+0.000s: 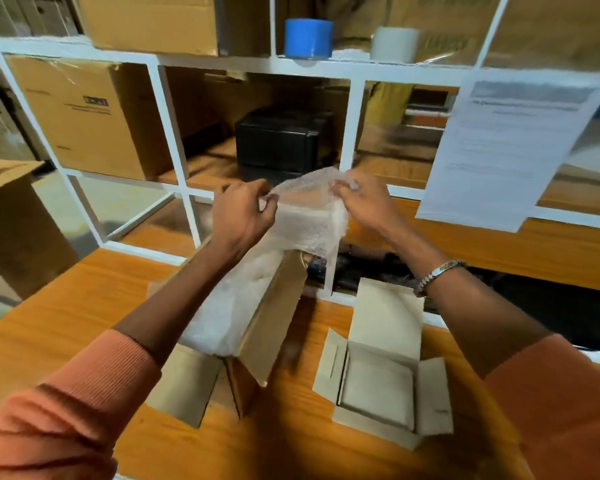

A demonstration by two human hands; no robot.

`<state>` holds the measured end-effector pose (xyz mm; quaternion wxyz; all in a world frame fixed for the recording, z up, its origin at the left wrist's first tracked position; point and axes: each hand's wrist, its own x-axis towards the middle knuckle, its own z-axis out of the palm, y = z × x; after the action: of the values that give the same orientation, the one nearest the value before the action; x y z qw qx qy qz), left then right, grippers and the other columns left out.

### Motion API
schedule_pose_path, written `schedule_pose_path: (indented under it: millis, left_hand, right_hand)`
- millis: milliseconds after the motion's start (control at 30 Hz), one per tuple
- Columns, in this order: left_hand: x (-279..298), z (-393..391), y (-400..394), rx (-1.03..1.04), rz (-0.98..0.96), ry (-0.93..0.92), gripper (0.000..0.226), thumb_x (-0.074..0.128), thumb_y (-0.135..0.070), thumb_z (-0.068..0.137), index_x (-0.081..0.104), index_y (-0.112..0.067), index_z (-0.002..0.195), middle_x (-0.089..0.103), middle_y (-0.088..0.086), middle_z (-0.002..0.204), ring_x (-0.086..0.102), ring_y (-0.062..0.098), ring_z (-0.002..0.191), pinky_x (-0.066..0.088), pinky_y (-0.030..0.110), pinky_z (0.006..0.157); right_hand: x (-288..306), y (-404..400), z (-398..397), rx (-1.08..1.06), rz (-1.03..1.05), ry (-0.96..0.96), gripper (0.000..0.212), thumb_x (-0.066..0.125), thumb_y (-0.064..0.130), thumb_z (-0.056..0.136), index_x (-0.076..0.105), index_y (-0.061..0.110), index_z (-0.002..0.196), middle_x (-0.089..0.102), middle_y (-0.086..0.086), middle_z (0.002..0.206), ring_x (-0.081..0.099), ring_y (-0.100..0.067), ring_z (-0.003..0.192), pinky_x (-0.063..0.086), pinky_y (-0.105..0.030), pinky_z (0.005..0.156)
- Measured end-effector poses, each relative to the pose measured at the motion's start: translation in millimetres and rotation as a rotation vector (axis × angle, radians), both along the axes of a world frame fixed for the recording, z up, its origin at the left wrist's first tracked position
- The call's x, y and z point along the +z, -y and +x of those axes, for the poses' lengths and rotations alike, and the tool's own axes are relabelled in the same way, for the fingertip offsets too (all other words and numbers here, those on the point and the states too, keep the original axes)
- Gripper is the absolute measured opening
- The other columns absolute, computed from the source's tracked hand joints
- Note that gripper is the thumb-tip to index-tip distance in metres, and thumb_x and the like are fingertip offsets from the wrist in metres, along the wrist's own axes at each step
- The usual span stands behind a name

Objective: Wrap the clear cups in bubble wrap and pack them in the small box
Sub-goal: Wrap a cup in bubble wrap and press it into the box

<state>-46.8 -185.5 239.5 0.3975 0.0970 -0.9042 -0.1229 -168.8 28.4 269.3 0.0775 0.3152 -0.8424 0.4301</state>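
A sheet of bubble wrap (309,216) is held up above the wooden table (66,306). My left hand (239,213) pinches its upper left edge and my right hand (364,202) pinches its upper right edge. The sheet hangs down into an open brown cardboard box (267,327) that holds more bubble wrap (222,313). To the right, a small open box (381,386) lies on the table with its flaps spread. No clear cup is visible; whether one sits inside the wrap I cannot tell.
A white shelf frame (187,188) stands behind the table with cardboard boxes (84,116) and a black case (284,140). A blue tape roll (308,38) and a white roll (394,43) sit on top. A printed paper sheet (499,150) hangs at right.
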Motion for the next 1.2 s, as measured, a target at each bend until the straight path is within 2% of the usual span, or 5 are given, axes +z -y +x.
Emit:
schedule_pose_path:
  millis: [167,367,700,1000,1200]
  left_hand:
    - [6,-28,-65,-0.222,0.407,0.016,0.021,0.069,-0.048,0.095,0.077,-0.028,0.095,0.076,-0.017,0.089,0.071,0.003,0.08,0.056,0.025,0.069]
    - [-26,-41,-128,-0.403,0.72,0.197,0.023,0.087,-0.041,0.085,0.077,-0.021,0.082,0.077,-0.009,0.069,0.068,0.0,0.054,0.049,0.021,0.049]
    - [-110,-17,-180,-0.407,0.756,0.526,0.071,0.092,-0.027,0.081,0.059,-0.022,0.143,0.068,0.012,0.122,0.077,0.027,0.086,0.067,0.041,0.078]
    - [-159,-14,-184,-0.314,0.179,0.679,0.091,0.091,-0.032,0.083,0.041,-0.025,0.158,0.045,0.011,0.155,0.056,0.033,0.132,0.053,0.05,0.109]
    - [-194,16,-205,-0.392,-0.152,0.439,0.054,0.085,-0.029,0.08,0.053,-0.023,0.122,0.054,0.005,0.121,0.059,0.024,0.097,0.053,0.038,0.078]
  right_hand:
    - [-11,-91,-2,-0.11,-0.12,0.155,0.03,0.06,0.049,0.102,0.073,0.053,0.075,0.072,0.031,0.076,0.065,0.014,0.073,0.045,-0.023,0.068]
    - [-53,-190,-6,-0.15,-0.234,0.42,0.013,0.086,0.032,0.089,0.078,0.025,0.082,0.08,0.019,0.081,0.072,0.009,0.065,0.049,-0.007,0.052]
    - [-149,-275,33,-0.257,-0.142,0.679,0.015,0.086,0.033,0.09,0.078,0.021,0.091,0.083,0.004,0.087,0.079,-0.009,0.076,0.059,-0.022,0.063]
    - [-215,-261,57,-0.223,0.254,0.741,0.011,0.072,0.016,0.101,0.07,0.01,0.11,0.074,-0.006,0.099,0.075,-0.02,0.079,0.061,-0.026,0.064]
    - [-218,-249,62,-0.293,0.31,0.576,0.042,0.07,0.014,0.097,0.06,0.011,0.138,0.068,-0.008,0.126,0.068,-0.031,0.112,0.062,-0.045,0.092]
